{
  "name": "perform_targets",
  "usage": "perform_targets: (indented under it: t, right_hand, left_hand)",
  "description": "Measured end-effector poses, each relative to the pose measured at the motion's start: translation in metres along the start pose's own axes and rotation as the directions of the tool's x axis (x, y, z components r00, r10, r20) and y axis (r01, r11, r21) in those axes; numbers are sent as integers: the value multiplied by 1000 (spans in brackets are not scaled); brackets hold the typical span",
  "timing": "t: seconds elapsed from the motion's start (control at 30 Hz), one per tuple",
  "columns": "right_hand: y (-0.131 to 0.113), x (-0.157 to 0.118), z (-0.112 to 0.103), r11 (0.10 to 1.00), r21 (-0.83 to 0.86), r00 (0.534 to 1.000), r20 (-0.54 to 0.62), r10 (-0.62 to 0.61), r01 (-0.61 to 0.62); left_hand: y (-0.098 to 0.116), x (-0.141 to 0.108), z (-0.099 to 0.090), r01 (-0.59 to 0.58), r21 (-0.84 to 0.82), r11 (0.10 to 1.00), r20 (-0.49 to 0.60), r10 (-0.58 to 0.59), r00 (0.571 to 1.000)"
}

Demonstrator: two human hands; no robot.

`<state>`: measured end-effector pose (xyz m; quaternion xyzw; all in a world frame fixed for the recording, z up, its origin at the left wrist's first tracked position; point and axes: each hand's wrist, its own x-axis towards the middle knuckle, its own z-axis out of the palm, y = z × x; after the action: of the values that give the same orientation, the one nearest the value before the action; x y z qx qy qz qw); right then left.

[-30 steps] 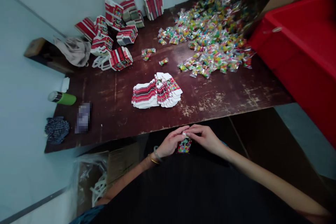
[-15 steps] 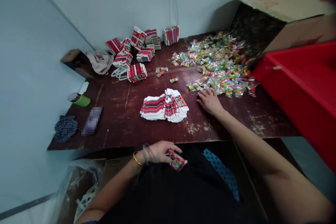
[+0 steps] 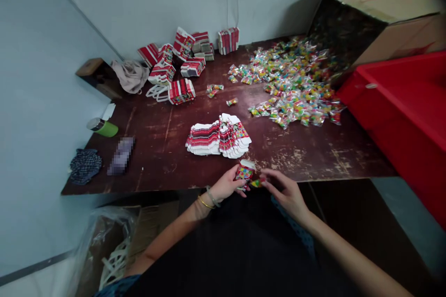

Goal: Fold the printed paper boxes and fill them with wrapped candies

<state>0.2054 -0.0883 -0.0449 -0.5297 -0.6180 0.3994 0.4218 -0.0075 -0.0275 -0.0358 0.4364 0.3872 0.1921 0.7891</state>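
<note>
Near the table's front edge, my left hand (image 3: 228, 184) is closed on a small printed red carton (image 3: 245, 171) with a white end flap at its top. Just to the right, my right hand (image 3: 284, 191) pinches a wrapped candy (image 3: 257, 183) between thumb and fingers, close beside the carton. Behind the hands lies a fanned stack of flat red-and-white cartons (image 3: 204, 139). A wide heap of candies in clear wrappers (image 3: 292, 88) covers the back right of the table, and several loose ones (image 3: 232, 101) lie apart from it.
Banded carton bundles (image 3: 181, 91) stand along the wall at the back left. A green cup (image 3: 108, 128), a dark checked cloth (image 3: 85, 165) and a beige cloth (image 3: 130, 76) are at the left. A red bin (image 3: 393, 102) and an open cardboard box (image 3: 379, 44) flank the right side.
My right hand has come from the edge of the candy heap to the front edge with a candy. My left hand has raised the carton up and to the right to meet it.
</note>
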Motion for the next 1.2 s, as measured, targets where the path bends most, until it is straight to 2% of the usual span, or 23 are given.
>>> perform_targets:
  t: [0.03, 0.1, 0.17, 0.3, 0.37, 0.4, 0.43, 0.47, 0.5, 0.57, 0.63, 0.73, 0.77, 0.83, 0.9, 1.0, 1.07, 1.13, 1.2]
  right_hand:
    - [-9, 11, -1, 996, 74, 998, -43, 45, -41]
    - [-25, 33, -6, 990, 132, 993, -99, 64, -50]
    - [-34, 48, -9, 997, 73, 996, -90, 23, -16]
    - [-37, 52, -4, 978, -142, 987, 74, -140, 150]
    - [-35, 45, 4, 969, -160, 982, 42, -186, 190]
    - [-33, 41, 9, 983, -113, 988, -26, -152, 148]
    - [-31, 38, 13, 998, -7, 993, -95, -65, 64]
    - [-29, 35, 16, 986, 159, 990, -122, 74, -54]
    - [-27, 33, 18, 923, 339, 971, -88, 224, -182]
    - [-23, 33, 20, 714, 583, 906, 101, 411, -388]
    - [-22, 37, 18, 532, 670, 842, 292, 454, -519]
    - [-24, 47, 10, 358, 686, 760, 463, 456, -633]
    - [-25, 50, 7, 327, 674, 736, 505, 451, -663]
    - [-27, 54, 2, 346, 628, 711, 542, 447, -697]
    - [-26, 55, 0, 406, 577, 704, 546, 454, -709]
    - [-24, 55, 0, 530, 508, 733, 507, 454, -679]
    - [-25, 53, 2, 676, 449, 802, 444, 399, -585]
    - [-28, 49, 5, 861, 346, 910, 317, 267, -374]
    - [-32, 44, 9, 970, 206, 978, 188, 89, -128]
  left_hand:
    - [-1, 1, 5, -12, 21, 1000, 12, 12, 1000]
    - [-2, 1, 11, -29, 69, 997, 42, 26, 999]
    - [-1, -2, 15, -38, 97, 995, 51, 33, 998]
    - [6, -5, 18, -59, 37, 998, -7, 60, 998]
    - [10, -3, 19, -68, -62, 996, -79, 63, 995]
    - [11, -2, 19, -64, -116, 991, -110, 52, 993]
    - [12, -1, 19, -55, -162, 985, -133, 34, 991]
    - [12, 1, 19, -39, -187, 982, -140, 12, 990]
    - [12, 2, 18, -21, -187, 982, -140, -5, 990]
    - [11, 3, 18, -1, -136, 991, -134, -17, 991]
    - [10, 2, 17, -11, -91, 996, -128, -1, 992]
    - [13, -3, 17, -36, -60, 998, -106, 30, 994]
    - [14, -5, 16, -45, -26, 999, -98, 43, 994]
    - [17, -8, 16, -57, 72, 996, -64, 61, 996]
    - [18, -9, 15, -45, 149, 988, -24, 50, 998]
    - [14, -8, 14, -19, 180, 984, -55, 30, 998]
    - [10, -5, 14, -41, 190, 981, -75, 56, 996]
    - [8, -3, 14, -62, 181, 982, -90, 79, 993]
    - [8, -1, 14, -55, 147, 988, -133, 75, 988]
